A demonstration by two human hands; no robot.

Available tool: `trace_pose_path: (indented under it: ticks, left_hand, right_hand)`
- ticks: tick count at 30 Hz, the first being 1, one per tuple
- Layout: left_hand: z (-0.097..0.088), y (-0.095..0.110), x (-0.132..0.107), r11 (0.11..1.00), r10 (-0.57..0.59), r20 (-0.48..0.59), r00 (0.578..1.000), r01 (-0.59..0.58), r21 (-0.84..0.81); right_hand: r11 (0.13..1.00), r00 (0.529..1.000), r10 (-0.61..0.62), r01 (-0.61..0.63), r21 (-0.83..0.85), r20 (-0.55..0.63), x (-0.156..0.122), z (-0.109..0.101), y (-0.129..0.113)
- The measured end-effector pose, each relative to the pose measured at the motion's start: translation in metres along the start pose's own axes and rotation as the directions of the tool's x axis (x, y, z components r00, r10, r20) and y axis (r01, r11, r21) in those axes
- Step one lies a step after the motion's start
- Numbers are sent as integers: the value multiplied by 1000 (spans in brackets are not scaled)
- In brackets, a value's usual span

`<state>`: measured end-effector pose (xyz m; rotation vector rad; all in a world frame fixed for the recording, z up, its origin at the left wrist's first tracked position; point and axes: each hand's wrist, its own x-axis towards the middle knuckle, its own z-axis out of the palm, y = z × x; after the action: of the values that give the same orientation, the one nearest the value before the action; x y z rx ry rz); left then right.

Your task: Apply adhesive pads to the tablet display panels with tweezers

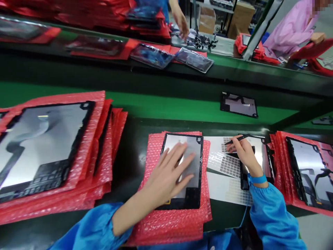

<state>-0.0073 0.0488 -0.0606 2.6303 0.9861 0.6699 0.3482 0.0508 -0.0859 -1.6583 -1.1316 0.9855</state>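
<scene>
My left hand [171, 170] lies spread, fingers apart, over a tablet screen panel [194, 152] with a silvery back and black frame. That panel rests on a stack of red bubble-wrap sheets [169, 227]. In my right hand [244, 152], which wears a blue wrist strap [257, 179], is a pair of slim black tweezers [238, 139], its tip pointing left over a sheet of small grey square stickers [230, 166]. Another white sticker sheet [220, 187] lies nearer me. Under my right wrist is a second screen panel [260, 149], partly covered.
Panels in red bubble wrap are stacked at left [59, 139] and right [307, 156]. A single panel [239, 104] leans at the back. Above runs a shelf with wrapped panels [195, 59]. Across it show a co-worker's hand [180, 21] and another person's pink sleeve [288, 31].
</scene>
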Motion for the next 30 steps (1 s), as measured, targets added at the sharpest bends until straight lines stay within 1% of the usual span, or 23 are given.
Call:
trace_pose_path:
  ticks: [2, 4, 6, 10, 15, 18, 21, 24, 26, 28, 29, 30]
  left_hand:
    - [10, -13, 8, 991, -76, -5, 997, 76, 106]
    - [16, -21, 8, 983, -133, -10, 991, 133, 129]
    - [18, -25, 3, 980, -157, -14, 987, 158, 118]
    - [18, -24, -2, 980, -181, -21, 983, 182, 77]
    - [15, -21, 0, 979, -198, -25, 980, 199, 50]
    - [15, -21, 1, 977, -208, -30, 978, 209, 51]
    - [13, -22, 1, 973, -223, -16, 975, 224, 63]
    - [6, -18, 2, 968, -230, -19, 973, 231, 96]
    - [-1, -11, 4, 974, -201, -60, 978, 205, 91]
    - [-6, 1, 6, 990, -128, -105, 986, 134, 45]
    - [-8, 7, 7, 996, -85, -98, 992, 87, 20]
    - [-8, 13, 7, 999, -45, -63, 997, 45, 1]
  right_hand:
    - [1000, 1000, 10, -10, 1, 17, 6, 1, -1]
    - [1000, 1000, 17, -17, 9, 18, 8, 1, -1]
    - [999, 999, 27, -27, 17, 17, 7, 1, -2]
    - [999, 999, 48, -48, 16, 26, 6, 0, -5]
    - [996, 995, 89, -89, 1, 52, 8, -2, -8]
    - [994, 993, 110, -110, 8, 39, 11, -3, -5]
    - [993, 993, 115, -116, 37, 30, 13, -7, -6]
    - [990, 997, 83, -82, 115, -6, 7, -8, -13]
    - [982, 999, 45, -38, 183, -30, -2, 1, -20]
    - [971, 1000, 18, -17, 237, -3, -15, 18, -26]
    - [966, 999, 15, -23, 258, 35, -22, 30, -29]
    - [960, 997, 14, -35, 277, 80, -28, 42, -31]
